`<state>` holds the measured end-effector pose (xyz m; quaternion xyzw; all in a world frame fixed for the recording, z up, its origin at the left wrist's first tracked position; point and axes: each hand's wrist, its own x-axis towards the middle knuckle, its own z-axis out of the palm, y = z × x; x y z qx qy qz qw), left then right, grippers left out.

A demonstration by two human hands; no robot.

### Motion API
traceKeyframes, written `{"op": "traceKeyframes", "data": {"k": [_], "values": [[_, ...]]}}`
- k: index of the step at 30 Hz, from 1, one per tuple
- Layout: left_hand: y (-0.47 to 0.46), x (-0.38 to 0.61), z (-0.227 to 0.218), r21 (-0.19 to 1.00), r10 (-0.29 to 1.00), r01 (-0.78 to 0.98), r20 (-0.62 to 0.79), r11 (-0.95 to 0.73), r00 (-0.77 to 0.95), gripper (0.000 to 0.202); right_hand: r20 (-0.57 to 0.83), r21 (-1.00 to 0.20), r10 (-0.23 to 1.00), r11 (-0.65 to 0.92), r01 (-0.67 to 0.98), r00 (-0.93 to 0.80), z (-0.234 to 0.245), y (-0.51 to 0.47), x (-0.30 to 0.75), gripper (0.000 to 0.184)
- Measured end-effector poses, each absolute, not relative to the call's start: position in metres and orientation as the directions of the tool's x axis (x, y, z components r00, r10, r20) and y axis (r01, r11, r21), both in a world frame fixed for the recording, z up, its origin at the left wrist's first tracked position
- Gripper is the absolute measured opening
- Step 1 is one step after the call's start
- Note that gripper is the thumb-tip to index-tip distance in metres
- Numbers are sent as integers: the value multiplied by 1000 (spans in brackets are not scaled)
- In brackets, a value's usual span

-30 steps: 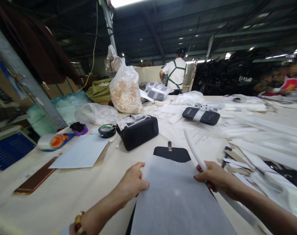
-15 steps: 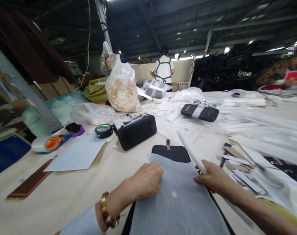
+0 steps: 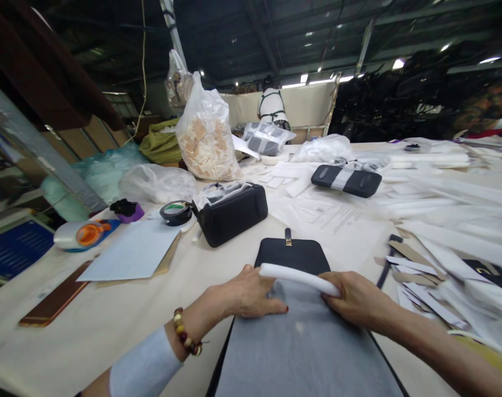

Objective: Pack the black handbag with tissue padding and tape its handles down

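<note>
A black leather bag piece with a small gold clasp lies flat on the table in front of me, mostly covered by a sheet of grey tissue paper. A white rolled tube lies crosswise on the sheet's far edge. My right hand is closed on the tube's right end. My left hand lies on the tissue with its fingers flat, touching the tube's left end.
A black handbag stands behind, beside a tape roll and a white sheet on a board. A bag of beige pieces sits further back. White paper strips crowd the right side. A person stands far back.
The tube, which stood up from my right hand, now lies across the tissue's far edge. My left hand slid right to meet it. More of the black piece shows.
</note>
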<state>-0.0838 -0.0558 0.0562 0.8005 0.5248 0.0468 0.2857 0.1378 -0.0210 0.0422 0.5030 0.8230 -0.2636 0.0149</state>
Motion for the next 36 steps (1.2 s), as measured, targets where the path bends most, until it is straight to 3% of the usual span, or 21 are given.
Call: {"op": "traceKeyframes", "data": {"k": [2, 6, 11, 14, 25, 33, 36], "values": [[-54, -86, 53, 524, 870, 805, -217, -278, 442, 35, -337, -448, 788, 347, 824, -515, 44, -17, 139, 13], [-47, -89, 50, 551, 854, 781, -216, -294, 474, 47, -447, -547, 697, 283, 788, -561, 45, -3, 144, 22], [-35, -92, 50, 503, 818, 834, -367, -227, 443, 68, -544, -680, 583, 116, 724, -604, 39, 17, 152, 33], [-29, -95, 50, 536, 793, 822, -410, -191, 452, 71, -595, -730, 500, -9, 684, -629, 37, 25, 153, 39], [-15, -97, 59, 654, 712, 740, -445, -156, 544, 58, -696, -706, 315, -139, 694, -645, 32, 39, 152, 36], [-2, -102, 46, 704, 559, 705, -621, 89, 550, 31, -726, -681, 302, -191, 707, -618, 18, 39, 157, 33], [3, -100, 45, 665, 521, 747, -632, -15, 573, 29, -724, -677, 329, -169, 717, -606, 15, 40, 156, 35]]}}
